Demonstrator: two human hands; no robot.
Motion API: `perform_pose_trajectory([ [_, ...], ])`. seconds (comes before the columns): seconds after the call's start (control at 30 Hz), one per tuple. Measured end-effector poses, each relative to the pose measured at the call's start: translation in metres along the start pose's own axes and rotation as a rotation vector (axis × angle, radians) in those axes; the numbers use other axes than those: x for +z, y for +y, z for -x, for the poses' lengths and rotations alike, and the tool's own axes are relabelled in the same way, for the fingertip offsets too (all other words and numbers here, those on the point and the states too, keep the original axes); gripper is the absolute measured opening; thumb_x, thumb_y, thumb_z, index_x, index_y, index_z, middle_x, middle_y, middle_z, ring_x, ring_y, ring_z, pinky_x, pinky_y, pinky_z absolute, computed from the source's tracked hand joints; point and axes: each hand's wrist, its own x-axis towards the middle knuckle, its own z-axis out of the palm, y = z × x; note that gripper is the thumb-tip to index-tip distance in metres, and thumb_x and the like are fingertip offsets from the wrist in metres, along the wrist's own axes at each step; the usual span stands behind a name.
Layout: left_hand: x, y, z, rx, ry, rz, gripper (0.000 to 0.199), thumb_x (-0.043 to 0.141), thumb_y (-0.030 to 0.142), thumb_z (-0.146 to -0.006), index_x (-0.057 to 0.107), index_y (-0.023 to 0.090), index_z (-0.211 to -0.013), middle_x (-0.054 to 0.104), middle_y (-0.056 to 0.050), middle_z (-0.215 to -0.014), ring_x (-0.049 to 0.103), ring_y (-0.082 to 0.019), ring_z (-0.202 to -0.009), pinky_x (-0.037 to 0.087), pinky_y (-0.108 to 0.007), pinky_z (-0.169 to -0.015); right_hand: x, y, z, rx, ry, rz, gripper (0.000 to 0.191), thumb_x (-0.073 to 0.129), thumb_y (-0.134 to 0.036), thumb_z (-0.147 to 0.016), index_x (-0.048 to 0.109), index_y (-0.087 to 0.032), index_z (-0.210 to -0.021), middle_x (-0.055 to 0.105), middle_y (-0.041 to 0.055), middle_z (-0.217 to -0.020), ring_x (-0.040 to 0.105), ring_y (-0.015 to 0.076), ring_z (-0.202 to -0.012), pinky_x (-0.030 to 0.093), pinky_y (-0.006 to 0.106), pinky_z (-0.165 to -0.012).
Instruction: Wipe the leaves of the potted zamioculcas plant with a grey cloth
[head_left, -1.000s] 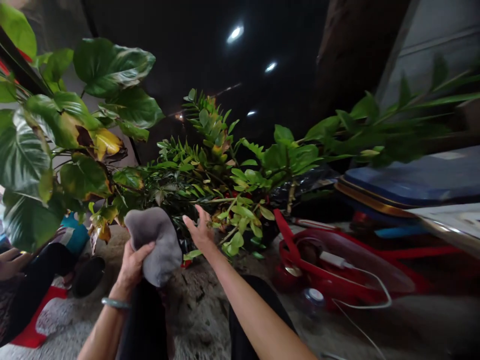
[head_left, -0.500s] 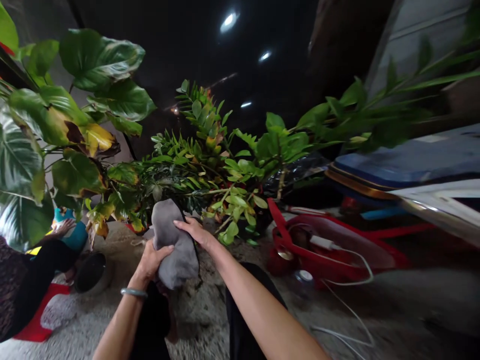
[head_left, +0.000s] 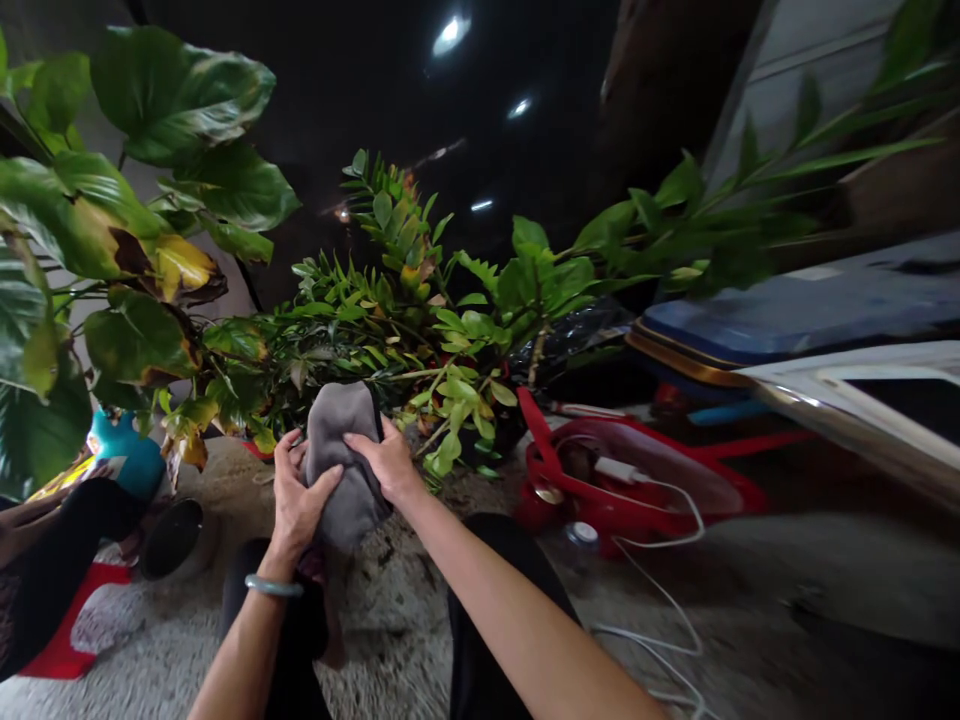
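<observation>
A folded grey cloth [head_left: 346,470] is held between my two hands, above the ground and in front of the leafy plants. My left hand [head_left: 300,495] grips its left edge, thumb on top, with a pale bangle on the wrist. From the right, my right hand [head_left: 384,462] clasps the cloth, its thumb pressed on the upper face and the other fingers mostly hidden behind it. Just beyond the cloth are the green plants [head_left: 390,330], some leaves yellowed.
To the right lies a red bag [head_left: 637,500] with a white charger [head_left: 619,470] and trailing cable. A clear bottle [head_left: 583,540] stands beside it. Blue-edged boards [head_left: 795,310] jut in at far right. On the left are a dark bowl [head_left: 174,540], a red stool [head_left: 82,620] and another person's leg [head_left: 67,550].
My fingers have shifted on the cloth, the right hand now wrapping further round its right edge. The cloth looks narrower and more upright. The view has turned slightly right.
</observation>
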Motion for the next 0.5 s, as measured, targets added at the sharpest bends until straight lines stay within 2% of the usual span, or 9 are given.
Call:
perform_pose_trajectory([
  [0.07, 0.002, 0.000, 0.004, 0.121, 0.006, -0.079, 0.090, 0.086, 0.033, -0.068, 0.044, 0.022, -0.147, 0.061, -0.015, -0.142, 0.058, -0.031, -0.133, 0.042, -0.045, -0.115, 0.006, 0.004, -0.001, -0.116, 0.082, 0.136, 0.026, 0.075, -0.038, -0.061, 0.068, -0.023, -0.082, 0.075, 0.0030, -0.081, 0.065, 0.0243, -0.078, 0.056, 0.037, -0.078],
  [0.17, -0.002, 0.003, 0.006, 0.231, -0.130, -0.180, 0.070, 0.081, 0.029, -0.075, 0.057, 0.022, -0.141, 0.055, -0.015, -0.152, 0.044, -0.032, -0.147, 0.030, -0.046, -0.124, 0.012, 0.006, 0.001, -0.214, 0.104, 0.214, 0.021, 0.071, -0.040, -0.065, 0.066, -0.024, -0.078, 0.073, 0.0033, -0.077, 0.063, 0.0238, -0.074, 0.055, 0.037, -0.075],
  [0.23, -0.008, 0.005, 0.003, 0.194, -0.218, -0.160, 0.064, 0.078, 0.030, -0.078, 0.061, 0.022, -0.139, 0.057, -0.013, -0.151, 0.044, -0.032, -0.147, 0.029, -0.046, -0.125, 0.016, 0.004, 0.005, -0.226, 0.085, 0.197, 0.023, 0.069, -0.041, -0.068, 0.067, -0.023, -0.082, 0.074, 0.0046, -0.080, 0.064, 0.0243, -0.075, 0.055, 0.037, -0.075],
  [0.33, -0.018, 0.003, -0.001, 0.064, -0.278, -0.059, 0.084, 0.085, 0.033, -0.068, 0.056, 0.021, -0.146, 0.059, -0.013, -0.149, 0.050, -0.034, -0.142, 0.035, -0.047, -0.122, 0.022, 0.001, 0.014, -0.253, -0.042, 0.171, 0.025, 0.068, -0.044, -0.075, 0.070, -0.024, -0.091, 0.075, 0.0060, -0.089, 0.067, 0.0261, -0.081, 0.055, 0.039, -0.081],
  [0.43, -0.025, -0.002, -0.001, -0.049, -0.245, 0.039, 0.088, 0.089, 0.029, -0.059, 0.061, 0.017, -0.142, 0.065, -0.014, -0.142, 0.056, -0.036, -0.136, 0.040, -0.046, -0.118, 0.023, 0.002, 0.015, -0.284, -0.195, 0.197, 0.027, 0.063, -0.046, -0.083, 0.071, -0.023, -0.095, 0.075, 0.0066, -0.092, 0.067, 0.0264, -0.086, 0.055, 0.039, -0.084],
  [0.5, -0.029, -0.004, 0.001, -0.115, -0.173, 0.090, 0.081, 0.088, 0.026, -0.058, 0.066, 0.015, -0.135, 0.070, -0.014, -0.134, 0.061, -0.037, -0.130, 0.044, -0.046, -0.114, 0.016, 0.007, 0.004, -0.338, -0.154, 0.273, 0.030, 0.061, -0.047, -0.086, 0.071, -0.022, -0.099, 0.074, 0.0087, -0.098, 0.066, 0.0271, -0.092, 0.054, 0.040, -0.088],
])
